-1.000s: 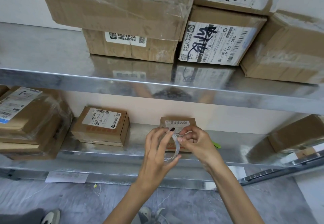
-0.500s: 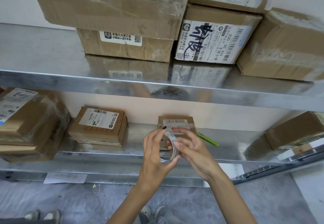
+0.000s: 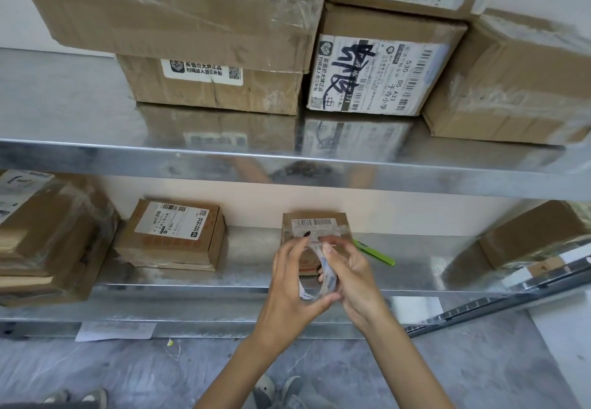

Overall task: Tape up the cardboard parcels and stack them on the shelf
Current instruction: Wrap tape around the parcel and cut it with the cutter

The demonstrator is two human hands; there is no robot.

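Note:
A clear tape roll (image 3: 323, 276) is held upright in front of the lower metal shelf (image 3: 249, 258). My left hand (image 3: 292, 284) grips the roll from the left, thumb under it and fingers over its top. My right hand (image 3: 351, 277) holds its right side, with a fingertip pressed on the roll's outer face. Just behind the hands a small cardboard parcel (image 3: 315, 224) with a barcode label sits on the shelf, partly hidden by my fingers.
A green cutter (image 3: 375, 253) lies right of the small parcel. More parcels sit on the lower shelf at the left (image 3: 174, 236), far left (image 3: 44, 239) and right (image 3: 531, 236). The upper shelf (image 3: 287, 159) carries several large boxes. Shoes show on the grey floor below.
Both hands have stayed at the tape roll while turning it a little. My right fingers have shifted along its rim. The camera has drifted slightly.

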